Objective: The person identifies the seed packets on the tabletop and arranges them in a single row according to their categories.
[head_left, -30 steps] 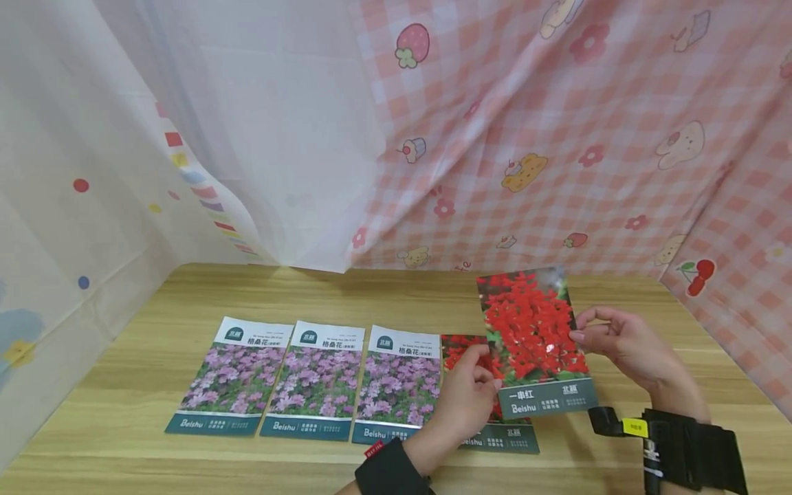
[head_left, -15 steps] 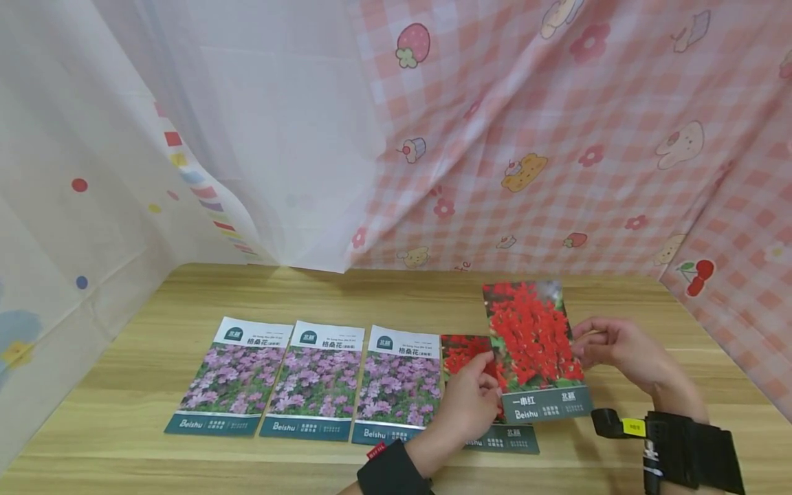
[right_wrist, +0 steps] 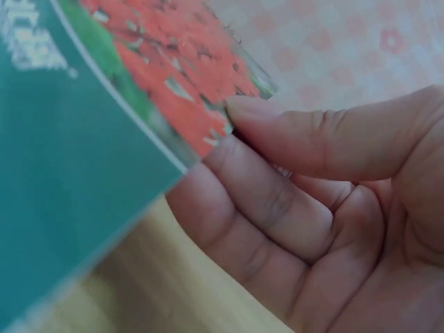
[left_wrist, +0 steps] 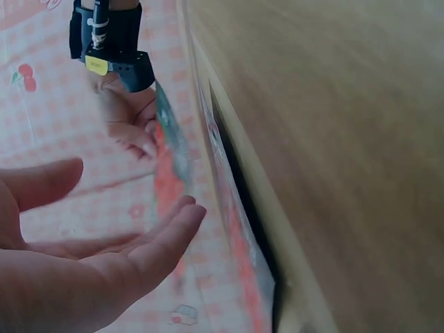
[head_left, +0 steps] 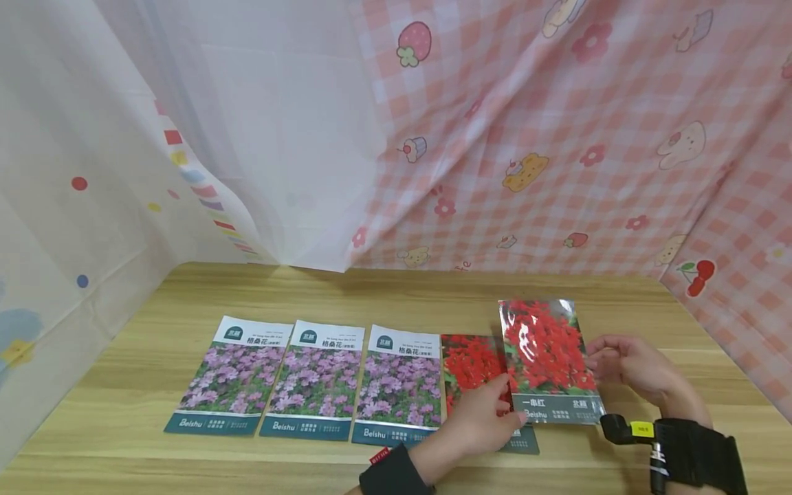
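Note:
My right hand (head_left: 643,371) pinches the right edge of a seed packet (head_left: 551,350) with red flowers and a dark green lower band. In the right wrist view the thumb lies on the packet's front and curled fingers support it behind. This packet is held tilted above the table, partly over another red-flower packet (head_left: 467,364) that lies flat. My left hand (head_left: 476,419) is beside the held packet's lower left edge, above the flat one. In the left wrist view its thumb and fingers (left_wrist: 159,243) stand apart with nothing between them.
Three purple-flower seed packets (head_left: 229,381) lie in a row to the left on the wooden table (head_left: 297,289). Behind rises a pink checked cloth (head_left: 557,206), with white cloth (head_left: 278,151) at the left.
My right hand has lowered the held red packet and brought it slightly right and toward me. The left hand has moved a little right and down, its fingers now more spread.

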{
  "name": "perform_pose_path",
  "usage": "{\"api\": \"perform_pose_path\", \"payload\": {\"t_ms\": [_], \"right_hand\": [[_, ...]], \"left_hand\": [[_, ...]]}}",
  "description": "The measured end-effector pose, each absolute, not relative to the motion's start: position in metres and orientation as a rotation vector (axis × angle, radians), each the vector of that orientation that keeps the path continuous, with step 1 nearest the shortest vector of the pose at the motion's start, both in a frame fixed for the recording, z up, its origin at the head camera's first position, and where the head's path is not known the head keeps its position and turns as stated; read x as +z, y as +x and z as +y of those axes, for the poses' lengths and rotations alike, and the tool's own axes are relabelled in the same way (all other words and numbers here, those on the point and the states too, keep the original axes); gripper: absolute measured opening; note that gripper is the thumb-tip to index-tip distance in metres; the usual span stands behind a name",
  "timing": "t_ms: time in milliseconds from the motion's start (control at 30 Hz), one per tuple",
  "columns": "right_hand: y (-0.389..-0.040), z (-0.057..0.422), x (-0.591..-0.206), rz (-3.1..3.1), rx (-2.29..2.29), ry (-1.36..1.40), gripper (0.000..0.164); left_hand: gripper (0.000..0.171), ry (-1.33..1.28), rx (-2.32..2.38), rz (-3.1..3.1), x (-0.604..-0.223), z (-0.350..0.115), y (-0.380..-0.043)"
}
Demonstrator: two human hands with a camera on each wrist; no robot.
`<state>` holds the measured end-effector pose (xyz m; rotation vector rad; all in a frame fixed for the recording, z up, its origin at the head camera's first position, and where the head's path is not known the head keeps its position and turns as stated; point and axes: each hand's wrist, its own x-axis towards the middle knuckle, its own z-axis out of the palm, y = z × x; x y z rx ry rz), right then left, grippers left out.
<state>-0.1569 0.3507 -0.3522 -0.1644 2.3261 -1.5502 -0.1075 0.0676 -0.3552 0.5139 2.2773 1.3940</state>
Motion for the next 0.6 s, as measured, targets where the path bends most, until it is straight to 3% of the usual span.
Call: {"api": "perform_pose_path", "payload": {"t_ms": [300, 600], "right_hand": [[-0.155, 0.364, -0.365, 2.344, -1.488, -0.087, 0.017], [-0.153, 0.372, -0.364, 2.349, -1.440, -0.029, 0.016]], "left_hand": [[0.055, 0.995, 0.653, 2.476, -0.356, 0.077, -0.093], [0.065, 1.137, 0.285, 2.523, -0.364, 0.083, -0.084]]}}
